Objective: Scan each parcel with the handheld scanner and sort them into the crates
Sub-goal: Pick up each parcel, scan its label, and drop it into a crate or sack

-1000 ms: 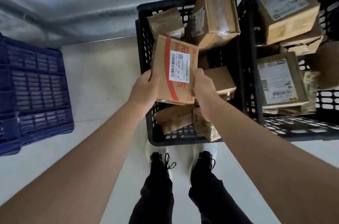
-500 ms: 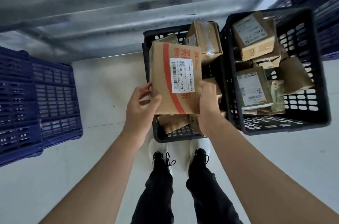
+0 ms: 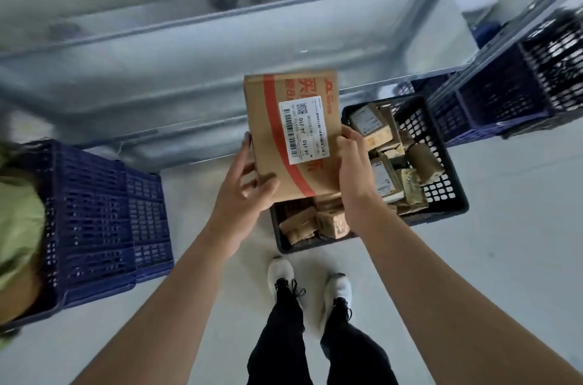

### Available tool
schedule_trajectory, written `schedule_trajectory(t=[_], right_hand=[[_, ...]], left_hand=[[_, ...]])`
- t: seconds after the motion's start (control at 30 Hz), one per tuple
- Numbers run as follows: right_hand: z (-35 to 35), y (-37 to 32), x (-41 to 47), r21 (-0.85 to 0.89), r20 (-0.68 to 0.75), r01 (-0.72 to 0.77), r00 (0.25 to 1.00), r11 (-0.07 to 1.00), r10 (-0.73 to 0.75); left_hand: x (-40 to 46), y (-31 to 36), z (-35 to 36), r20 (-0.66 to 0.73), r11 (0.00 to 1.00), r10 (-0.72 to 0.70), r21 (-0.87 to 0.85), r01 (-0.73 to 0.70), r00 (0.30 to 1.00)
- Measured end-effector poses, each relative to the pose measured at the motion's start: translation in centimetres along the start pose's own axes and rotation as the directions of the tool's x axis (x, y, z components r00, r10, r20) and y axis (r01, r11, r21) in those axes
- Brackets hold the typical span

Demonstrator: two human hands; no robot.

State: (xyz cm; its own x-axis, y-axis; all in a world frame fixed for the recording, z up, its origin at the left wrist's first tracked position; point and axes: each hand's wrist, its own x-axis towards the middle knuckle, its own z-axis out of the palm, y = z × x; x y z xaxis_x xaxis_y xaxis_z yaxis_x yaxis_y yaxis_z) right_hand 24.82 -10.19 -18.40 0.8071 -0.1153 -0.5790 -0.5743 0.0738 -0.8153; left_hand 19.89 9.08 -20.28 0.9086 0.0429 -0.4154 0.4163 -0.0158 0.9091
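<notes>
A flat brown cardboard parcel with a red stripe and a white barcode label is held up in front of me, label facing me. My left hand grips its lower left corner, thumb on the front. My right hand grips its right edge. Below it on the floor stand two black crates: one partly hidden by the parcel, the other to its right, both holding several brown parcels. No scanner is in view.
Blue crates stand on the floor at left, with something green at the left edge. More blue crates sit at the right under a metal rack. A grey metal shelf frame runs across ahead. My feet stand on the pale floor.
The parcel has been lifted out of the black crate and raised higher. The view has pulled back, so the crates now look smaller and lower.
</notes>
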Motion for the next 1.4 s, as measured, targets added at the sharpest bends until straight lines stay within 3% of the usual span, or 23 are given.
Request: schedule_trajectory(t=[0.17, 0.37, 0.57, 0.8, 1.17, 1.4], right_hand=[[-0.8, -6.1, -5.9, 0.007, 0.047, 0.097, 0.994, 0.995, -0.097], [-1.2, -14.2, -14.2, 0.002, 0.149, 0.289, 0.947, 0.957, -0.286], [-0.4, -22.0, -20.8, 0.015, 0.196, 0.465, 0.867, 0.885, -0.459], [3.7, -28.8, -25.5, 0.039, 0.242, 0.572, 0.79, 0.819, -0.564], [13.6, -37.6, -23.7, 0.021, 0.167, 0.606, 0.782, 0.796, -0.6], [16.3, -44.5, -19.4, -0.072, -0.005, 0.639, 0.768, 0.766, -0.641]], left_hand=[[-4.4, 7.2, -0.3, 0.015, 0.984, 0.179, -0.003, -0.179, 0.984], [-11.0, 15.2, -0.6, -0.084, 0.936, 0.346, -0.045, -0.35, 0.935], [-15.5, 23.6, -2.8, -0.13, 0.877, 0.464, -0.069, -0.475, 0.876], [-18.9, 30.4, -7.4, -0.176, 0.819, 0.536, -0.128, -0.559, 0.826], [-12.6, 38.7, -16.9, -0.174, 0.774, 0.595, -0.136, -0.618, 0.784], [-8.5, 42.5, -20.6, -0.142, 0.758, 0.628, -0.11, -0.643, 0.765]])
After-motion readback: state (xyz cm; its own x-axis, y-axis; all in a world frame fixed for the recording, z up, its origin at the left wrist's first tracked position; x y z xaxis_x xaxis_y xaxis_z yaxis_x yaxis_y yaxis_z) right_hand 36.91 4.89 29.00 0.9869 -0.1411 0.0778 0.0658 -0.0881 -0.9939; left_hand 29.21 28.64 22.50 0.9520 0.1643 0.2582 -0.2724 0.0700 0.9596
